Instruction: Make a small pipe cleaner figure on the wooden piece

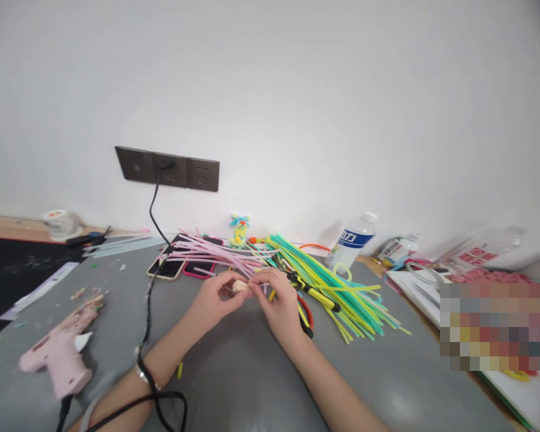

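My left hand (221,297) and my right hand (276,297) meet above the grey mat. Between their fingertips is a small cream-coloured fuzzy piece (240,286), whose exact kind I cannot make out. Both hands are closed in a pinch on it, and the fingers partly hide it. Just behind the hands lies a bundle of pink pipe cleaners (216,252). Green and yellow pipe cleaners (337,279) spread out to the right. Pliers with yellow and black handles (317,295) rest on them, close to my right hand.
A pink hot glue gun (63,348) lies at left. Its black cord (149,300) crosses my left forearm. Phones (166,268) lie behind the hands. A small colourful figure (239,231) and a leaning bottle (351,241) stand near the wall. Papers (420,294) lie at right.
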`<state>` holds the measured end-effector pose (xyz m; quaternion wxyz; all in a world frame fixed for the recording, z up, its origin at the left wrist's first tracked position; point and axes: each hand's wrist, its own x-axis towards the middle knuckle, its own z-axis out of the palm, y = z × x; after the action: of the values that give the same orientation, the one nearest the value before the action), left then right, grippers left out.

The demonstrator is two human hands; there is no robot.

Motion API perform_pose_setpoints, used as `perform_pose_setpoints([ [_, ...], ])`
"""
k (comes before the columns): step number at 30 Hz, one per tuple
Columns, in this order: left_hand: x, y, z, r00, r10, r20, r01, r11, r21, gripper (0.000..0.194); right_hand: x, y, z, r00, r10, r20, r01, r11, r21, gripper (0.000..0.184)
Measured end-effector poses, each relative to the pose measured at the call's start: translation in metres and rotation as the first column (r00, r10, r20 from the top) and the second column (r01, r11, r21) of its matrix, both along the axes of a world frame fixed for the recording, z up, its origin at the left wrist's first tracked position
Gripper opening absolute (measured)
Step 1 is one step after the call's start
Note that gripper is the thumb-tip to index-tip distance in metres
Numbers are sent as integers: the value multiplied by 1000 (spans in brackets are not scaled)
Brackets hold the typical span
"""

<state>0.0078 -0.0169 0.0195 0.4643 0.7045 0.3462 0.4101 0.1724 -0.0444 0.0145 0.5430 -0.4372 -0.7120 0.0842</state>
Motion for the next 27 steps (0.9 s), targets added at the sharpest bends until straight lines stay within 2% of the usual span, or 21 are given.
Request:
perform_pose_setpoints([
  [10, -1, 1, 1, 1000, 4, -25, -4, 1000, -12, 12, 0, 1, -5, 1000, 12, 24, -11, 999, -35, 12],
  [19, -2, 3, -4, 997, -37, 69, 42, 997, -66, 13, 0, 2, -3, 998, 22, 63, -19, 999, -51, 10],
  [21, -2, 4, -6, 997, -32, 76, 37, 997, -63, 12, 2, 2, -4, 995, 48, 82, -46, 998, -32, 7],
  [23, -1, 5, -8, 997, -13, 79, 17, 998, -54, 13, 2, -1, -3, 995, 46, 93, -48, 999, 17, 13],
  [27, -3, 10, -14, 994, 66, 86, -63, 997, -46, 18, -18, -14, 14, 990, 31, 136, -49, 990, 136, 23],
])
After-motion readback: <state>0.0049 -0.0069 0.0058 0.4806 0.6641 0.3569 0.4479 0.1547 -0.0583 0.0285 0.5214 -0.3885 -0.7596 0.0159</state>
